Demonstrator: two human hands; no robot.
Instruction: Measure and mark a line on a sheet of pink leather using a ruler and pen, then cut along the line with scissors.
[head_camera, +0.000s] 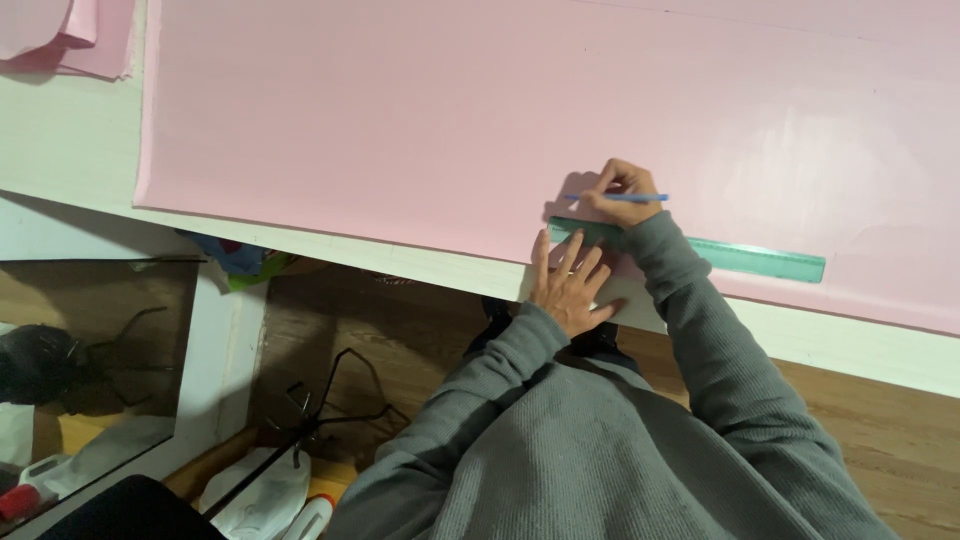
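A home craft corner: white table (80, 150), wooden floor (880, 440) (cluttered).

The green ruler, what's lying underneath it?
The green ruler lies on the pink sheet, over the white table. The right forearm covers its middle.

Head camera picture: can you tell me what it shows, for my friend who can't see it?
A person's right hand holds a blue pen against a big pink sheet, while the left hand presses flat on a green ruler lying on the sheet. The sheet covers a white table, and grey sleeves reach up from below.
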